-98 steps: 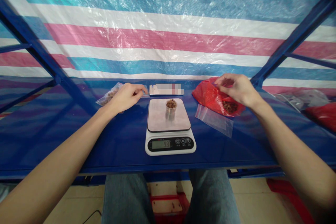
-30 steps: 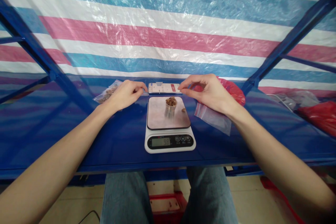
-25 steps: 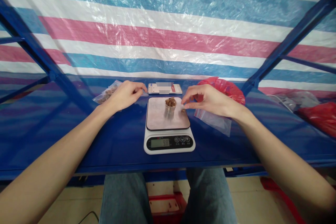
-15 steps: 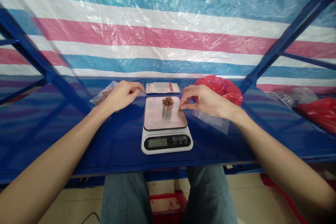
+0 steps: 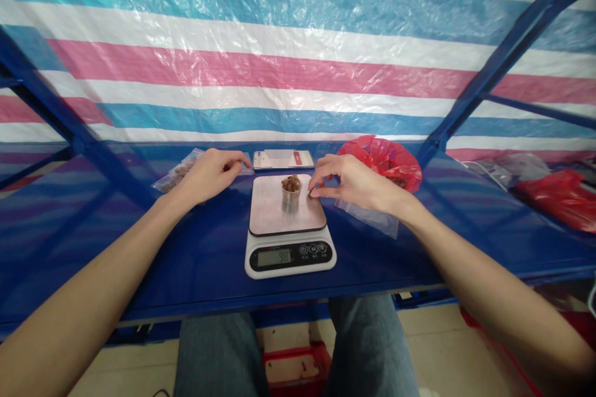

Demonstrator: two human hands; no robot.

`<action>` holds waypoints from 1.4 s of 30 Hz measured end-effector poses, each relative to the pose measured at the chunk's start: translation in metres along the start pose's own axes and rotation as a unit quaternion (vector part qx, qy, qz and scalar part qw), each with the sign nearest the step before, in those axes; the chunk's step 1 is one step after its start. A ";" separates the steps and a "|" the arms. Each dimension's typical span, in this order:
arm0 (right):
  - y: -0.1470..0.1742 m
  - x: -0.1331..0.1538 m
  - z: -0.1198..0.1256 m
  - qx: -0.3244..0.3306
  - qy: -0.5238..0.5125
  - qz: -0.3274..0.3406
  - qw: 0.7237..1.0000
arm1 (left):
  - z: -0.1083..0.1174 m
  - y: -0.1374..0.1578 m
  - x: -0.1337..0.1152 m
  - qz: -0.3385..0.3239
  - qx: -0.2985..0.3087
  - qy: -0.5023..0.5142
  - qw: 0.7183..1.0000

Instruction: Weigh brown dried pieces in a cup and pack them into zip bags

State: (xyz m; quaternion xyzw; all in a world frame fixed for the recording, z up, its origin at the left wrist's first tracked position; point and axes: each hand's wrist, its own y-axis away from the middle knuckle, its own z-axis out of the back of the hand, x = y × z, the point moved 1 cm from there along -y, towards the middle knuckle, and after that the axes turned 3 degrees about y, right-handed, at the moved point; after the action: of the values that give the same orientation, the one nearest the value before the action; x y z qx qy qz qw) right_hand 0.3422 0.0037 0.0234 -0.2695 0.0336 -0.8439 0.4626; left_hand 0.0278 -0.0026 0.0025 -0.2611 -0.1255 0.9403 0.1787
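A white kitchen scale [image 5: 288, 255] with a steel plate stands mid-table; its display shows 9.8. On the plate sits a small cup [image 5: 291, 189] heaped with brown pieces. My right hand [image 5: 354, 185] hovers at the plate's right rear, thumb and forefinger pinched on a tiny brown piece just beside the cup. My left hand [image 5: 209, 170] lies curled on the table left of the scale, fingers closed on the end of a clear bag [image 5: 173, 175] of brown pieces.
A phone [image 5: 283, 159] lies behind the scale. A red plastic bag [image 5: 388, 158] with more pieces sits back right, an empty clear bag [image 5: 372, 218] in front of it. More bags lie far right [image 5: 559, 195]. Blue frame posts flank the table.
My right hand left the red bag, came over to the scale, dropped to the plate's right side and pinched up a fallen piece, then slid toward the cup. The left hand stayed put.
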 end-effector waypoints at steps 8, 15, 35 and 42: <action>0.000 0.001 0.000 -0.004 0.036 -0.011 0.999 | 0.000 -0.001 0.001 -0.009 0.013 0.000 1.000; 0.006 -0.004 0.012 -0.049 0.035 -0.034 0.998 | 0.000 -0.001 0.001 -0.012 0.013 0.006 1.000; 0.024 -0.037 0.047 -0.162 0.127 -0.133 0.970 | -0.005 0.002 0.001 -0.019 0.019 -0.027 0.999; 0.057 -0.084 0.079 -0.088 0.204 -0.303 0.927 | -0.003 0.003 -0.005 -0.028 0.026 -0.024 0.999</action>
State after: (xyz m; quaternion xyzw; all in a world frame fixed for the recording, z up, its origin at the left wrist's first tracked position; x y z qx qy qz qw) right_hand 0.4600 0.0536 0.0374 -0.1286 0.1180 -0.9743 0.1422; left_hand 0.0324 -0.0070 0.0005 -0.2298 -0.1129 0.9440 0.2080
